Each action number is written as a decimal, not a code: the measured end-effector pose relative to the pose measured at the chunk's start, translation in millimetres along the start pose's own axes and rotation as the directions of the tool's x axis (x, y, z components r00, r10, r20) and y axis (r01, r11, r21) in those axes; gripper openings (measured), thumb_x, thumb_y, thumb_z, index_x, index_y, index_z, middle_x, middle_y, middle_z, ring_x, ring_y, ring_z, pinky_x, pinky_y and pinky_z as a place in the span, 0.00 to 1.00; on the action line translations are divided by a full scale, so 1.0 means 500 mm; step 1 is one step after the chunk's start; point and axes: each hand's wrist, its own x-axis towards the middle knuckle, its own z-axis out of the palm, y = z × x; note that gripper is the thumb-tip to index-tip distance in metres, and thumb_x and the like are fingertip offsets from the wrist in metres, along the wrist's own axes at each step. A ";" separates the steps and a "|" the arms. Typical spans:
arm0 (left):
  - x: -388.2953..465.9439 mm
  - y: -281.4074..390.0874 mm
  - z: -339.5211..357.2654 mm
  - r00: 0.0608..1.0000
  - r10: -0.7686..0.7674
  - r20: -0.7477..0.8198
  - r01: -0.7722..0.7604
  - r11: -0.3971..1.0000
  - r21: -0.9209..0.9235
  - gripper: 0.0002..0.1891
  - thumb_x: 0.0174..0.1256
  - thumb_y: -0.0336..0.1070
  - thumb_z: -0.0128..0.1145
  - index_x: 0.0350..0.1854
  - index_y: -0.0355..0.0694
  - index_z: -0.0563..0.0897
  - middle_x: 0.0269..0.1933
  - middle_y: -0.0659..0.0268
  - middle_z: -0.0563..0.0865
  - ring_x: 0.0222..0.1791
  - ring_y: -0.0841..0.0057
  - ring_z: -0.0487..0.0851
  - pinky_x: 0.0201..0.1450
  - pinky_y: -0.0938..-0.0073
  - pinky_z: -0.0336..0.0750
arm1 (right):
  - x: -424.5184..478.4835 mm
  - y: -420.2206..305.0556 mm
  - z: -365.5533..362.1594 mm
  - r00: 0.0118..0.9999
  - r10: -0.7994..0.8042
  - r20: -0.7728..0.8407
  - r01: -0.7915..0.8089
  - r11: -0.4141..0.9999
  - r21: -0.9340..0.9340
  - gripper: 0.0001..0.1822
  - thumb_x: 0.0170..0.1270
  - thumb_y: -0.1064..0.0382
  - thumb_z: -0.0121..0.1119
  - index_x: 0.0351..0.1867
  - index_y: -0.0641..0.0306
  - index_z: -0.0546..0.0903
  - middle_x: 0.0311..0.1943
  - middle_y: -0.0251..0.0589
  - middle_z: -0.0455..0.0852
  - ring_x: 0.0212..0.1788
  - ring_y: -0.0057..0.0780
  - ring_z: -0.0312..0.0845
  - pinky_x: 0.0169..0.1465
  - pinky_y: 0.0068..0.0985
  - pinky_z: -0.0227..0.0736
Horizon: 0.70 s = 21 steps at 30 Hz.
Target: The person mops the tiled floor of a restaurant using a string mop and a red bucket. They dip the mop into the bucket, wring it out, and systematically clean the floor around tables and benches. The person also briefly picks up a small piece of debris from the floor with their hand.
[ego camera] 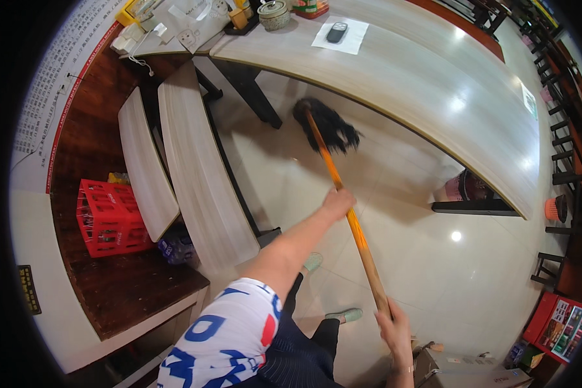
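A string mop slants across the middle of the view on its orange and bare-wood handle (355, 228). My left hand (338, 202) grips the handle partway along, with that arm stretched out. Lower down, my right hand (394, 326) is wrapped around the bare wooden upper end. The dark mop head (326, 125) rests on the pale tiled floor (393, 257), beneath the edge of a long wood-topped table (407, 63). Its strands are spread and slightly blurred.
Two wood-topped benches (201, 169) stand at left, near a red plastic crate (109, 218) of bottles. A black table leg (247, 89) is close to the mop head. Under the table's right end sits a bin (458, 188). Cardboard boxes (465, 366) lie at lower right.
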 end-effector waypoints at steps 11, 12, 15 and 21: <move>0.071 -0.229 -0.070 0.859 -0.480 -0.177 0.439 0.869 -0.227 0.15 0.52 0.30 0.58 0.45 0.46 0.77 0.57 0.65 0.74 0.67 0.62 0.61 0.65 0.57 0.59 | 0.307 -0.271 0.074 0.755 -0.655 0.033 0.404 0.426 -0.810 0.27 0.54 0.62 0.60 0.58 0.56 0.70 0.26 0.50 0.81 0.30 0.47 0.79 0.31 0.39 0.73; 0.088 -0.203 -0.075 0.863 -0.479 -0.158 0.433 0.864 -0.255 0.15 0.51 0.31 0.59 0.44 0.46 0.77 0.57 0.65 0.74 0.67 0.62 0.60 0.66 0.57 0.57 | 0.296 -0.264 0.042 0.763 -0.646 0.010 0.389 0.448 -0.805 0.27 0.54 0.62 0.61 0.58 0.54 0.71 0.26 0.49 0.82 0.30 0.46 0.79 0.32 0.39 0.73; 0.137 -0.113 -0.068 0.913 -0.402 -0.064 0.376 0.893 -0.249 0.15 0.49 0.31 0.62 0.42 0.45 0.77 0.55 0.64 0.75 0.68 0.58 0.59 0.67 0.56 0.56 | 0.262 -0.235 -0.058 0.773 -0.630 -0.075 0.338 0.508 -0.792 0.26 0.52 0.63 0.62 0.56 0.50 0.74 0.27 0.46 0.82 0.30 0.44 0.79 0.33 0.37 0.73; 0.208 0.098 -0.044 0.961 -0.254 -0.108 0.200 0.910 -0.363 0.13 0.47 0.27 0.61 0.36 0.43 0.76 0.51 0.64 0.77 0.67 0.50 0.57 0.68 0.54 0.54 | 0.177 -0.132 -0.207 0.762 -0.573 -0.300 0.173 0.628 -0.759 0.25 0.49 0.64 0.64 0.52 0.47 0.78 0.27 0.44 0.82 0.29 0.41 0.79 0.34 0.34 0.72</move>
